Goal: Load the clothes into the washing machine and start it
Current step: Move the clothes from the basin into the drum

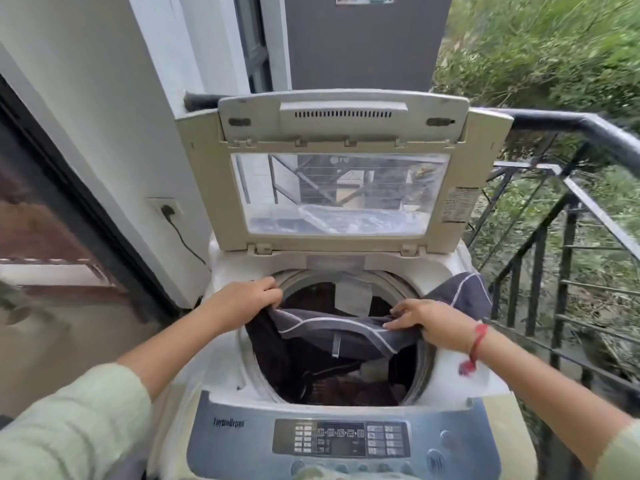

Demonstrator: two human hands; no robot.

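Note:
A top-loading washing machine (460,382) stands in front of me with its lid (343,188) raised upright. A dark grey garment with white piping (349,336) hangs across the drum opening, one end draped over the right rim. My left hand (246,299) grips its left edge at the drum's rim. My right hand (429,323) pinches the cloth near the right rim. Other dark clothes (346,382) lie inside the drum. The blue control panel (339,441) with its buttons faces me at the bottom.
A black metal railing (561,209) runs close along the right side, with greenery beyond. A white wall with a socket and plugged cable (168,211) is on the left. A grey appliance (367,43) stands behind the lid.

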